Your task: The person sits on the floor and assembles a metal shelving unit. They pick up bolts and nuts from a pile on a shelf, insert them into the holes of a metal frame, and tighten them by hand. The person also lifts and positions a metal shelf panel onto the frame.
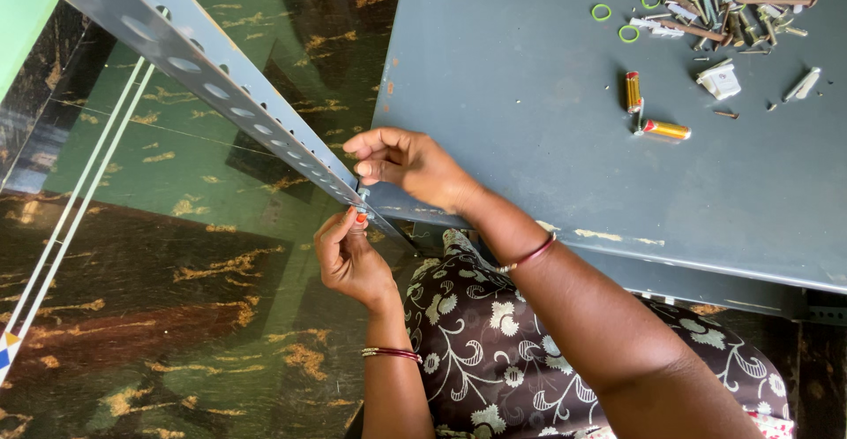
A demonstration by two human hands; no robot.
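Floral fabric [494, 333] covers your lap at the near edge of the view, and both forearms rise from it toward the work. Your left hand [348, 258] sits lowest, below the lower end of the perforated metal angle [221, 90]; its fingers [340, 225] are pressed together around a small orange-tipped part [360, 217], which looks like a small tool or fastener, held against the underside of the joint. Your right hand [410, 164] comes in from above the same joint, thumb and forefinger pinched close at the steel, the remaining fingers curled. Working from opposite faces lets one hand hold the hardware steady while the other acts on it

The angle meets the edge of the grey tabletop [529, 121] at this point and runs away up and to the left over the dark green marbled floor [176, 298], so its long end stays clear of your lap

Farther across the tabletop, two small orange-and-yellow cylinders [648, 112] lie near each other. Beyond them a loose heap of screws and wall plugs [732, 11], with green rings [618, 22] beside it, lies at the far corner, well apart from both hands, keeping the joint area uncluttered
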